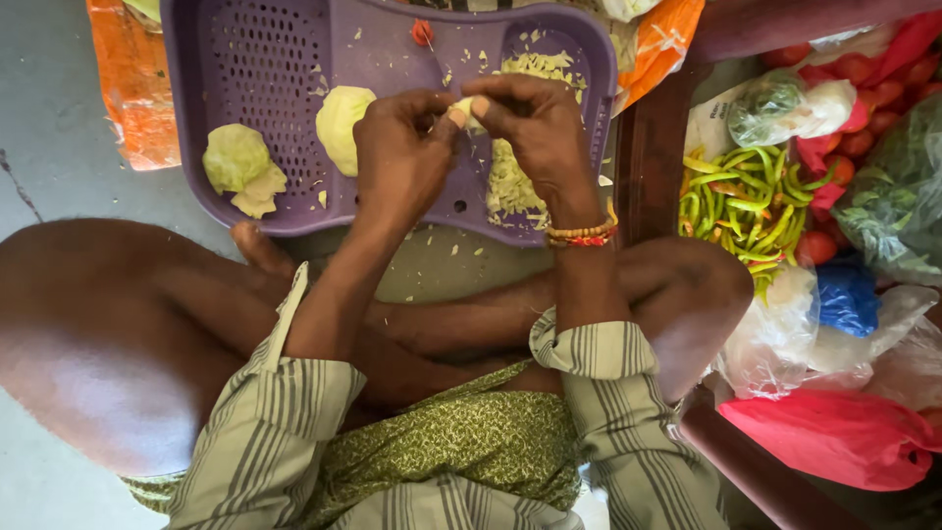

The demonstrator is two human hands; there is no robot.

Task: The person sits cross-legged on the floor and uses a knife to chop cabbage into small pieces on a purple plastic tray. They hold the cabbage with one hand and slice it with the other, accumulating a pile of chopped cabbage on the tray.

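Head view, left to right: one purple perforated tray (pixel 245 211) lies on the floor, holding two pale green cabbage chunks (pixel 235 157), one at nine o'clock in the tray, the other nearer its centre. Left hand (pixel 397 157) and right hand (pixel 530 123) meet above the tray's middle, both pinching one small cabbage piece (pixel 468 110) between fingertips. One heap of shredded cabbage (pixel 510 182) lies below at five o'clock. At three o'clock sits one pile of green chillies (pixel 741 201), then red tomatoes (pixel 863 137).
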